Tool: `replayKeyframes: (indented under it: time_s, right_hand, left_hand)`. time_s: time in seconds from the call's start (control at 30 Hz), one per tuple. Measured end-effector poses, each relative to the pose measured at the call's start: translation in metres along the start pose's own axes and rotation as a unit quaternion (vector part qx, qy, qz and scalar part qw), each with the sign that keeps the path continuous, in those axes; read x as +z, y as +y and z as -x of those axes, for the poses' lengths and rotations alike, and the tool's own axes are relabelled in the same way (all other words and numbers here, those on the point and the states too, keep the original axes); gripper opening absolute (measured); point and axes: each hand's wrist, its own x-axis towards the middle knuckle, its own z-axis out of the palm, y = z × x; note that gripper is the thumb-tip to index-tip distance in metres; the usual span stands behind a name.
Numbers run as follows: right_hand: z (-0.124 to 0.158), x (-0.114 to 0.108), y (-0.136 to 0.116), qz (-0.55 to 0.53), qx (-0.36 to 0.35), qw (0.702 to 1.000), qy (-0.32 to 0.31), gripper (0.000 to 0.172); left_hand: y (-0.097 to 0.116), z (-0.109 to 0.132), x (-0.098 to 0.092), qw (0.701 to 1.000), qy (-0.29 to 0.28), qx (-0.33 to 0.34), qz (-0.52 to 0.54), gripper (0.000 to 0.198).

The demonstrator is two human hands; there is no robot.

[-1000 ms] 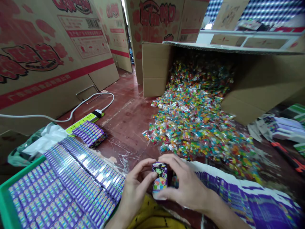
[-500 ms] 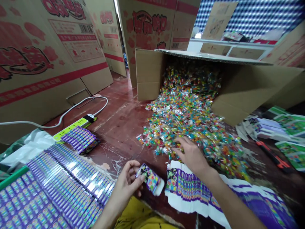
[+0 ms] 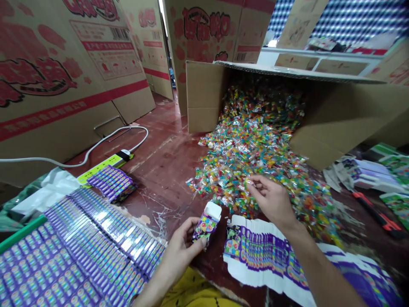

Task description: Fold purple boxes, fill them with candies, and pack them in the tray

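Raised upright since before, the light, crushable candy box [image 3: 207,221] sits gripped by its sides in the left hand [image 3: 182,249]; the right hand [image 3: 271,201] pinches a slippery candy sachet [image 3: 251,184].

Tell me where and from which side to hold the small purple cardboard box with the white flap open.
Grip the small purple cardboard box by its lower body, probably coming from below and the left, as the left hand does. Its white flap stands open at the top end, tilted toward the right hand, so a hold near the bottom leaves that mouth clear.
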Motion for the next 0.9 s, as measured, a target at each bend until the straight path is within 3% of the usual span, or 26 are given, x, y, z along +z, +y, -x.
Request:
replayKeyframes:
  time_s: [0.1, 0.17, 0.27, 0.4, 0.53, 0.73, 0.83, 0.9]
  right_hand:
    - [0.017, -0.002, -0.029, -0.186, 0.017, 0.982, 0.012, 0.022]
    - [0.026, -0.001, -0.047, -0.231, 0.004, 0.973, -0.006, 0.014]
    - [0.035, 0.005, -0.063, -0.189, -0.052, 0.980, -0.032, 0.006]
    - [0.039, 0.013, -0.068, -0.127, -0.124, 0.984, -0.027, 0.012]
    - [0.040, 0.011, -0.067, -0.121, -0.146, 0.977, -0.094, 0.019]
    - [0.056, 0.011, -0.056, -0.227, -0.084, 0.967, -0.081, 0.020]
    - [0.072, 0.024, -0.053, -0.282, -0.026, 0.950, -0.130, 0.029]
    - [0.079, 0.034, -0.054, -0.319, 0.021, 0.938, -0.137, 0.026]
  left_hand:
    - [0.001, -0.001, 0.010, 0.999, -0.032, -0.002, 0.001, 0.031]
    - [0.004, 0.000, 0.017, 0.999, -0.041, 0.009, 0.013, 0.030]
    - [0.007, 0.002, 0.023, 0.998, -0.042, 0.022, 0.035, 0.031]
    - [0.009, 0.005, 0.026, 0.996, -0.034, 0.042, 0.073, 0.029]
    - [0.007, 0.007, 0.029, 0.993, -0.021, 0.043, 0.111, 0.028]
    - [0.011, 0.011, 0.038, 0.983, 0.057, 0.083, 0.156, 0.061]
    - [0.013, 0.012, 0.039, 0.982, 0.033, 0.086, 0.165, 0.052]
    - [0.011, 0.013, 0.038, 0.982, -0.003, 0.086, 0.166, 0.042]
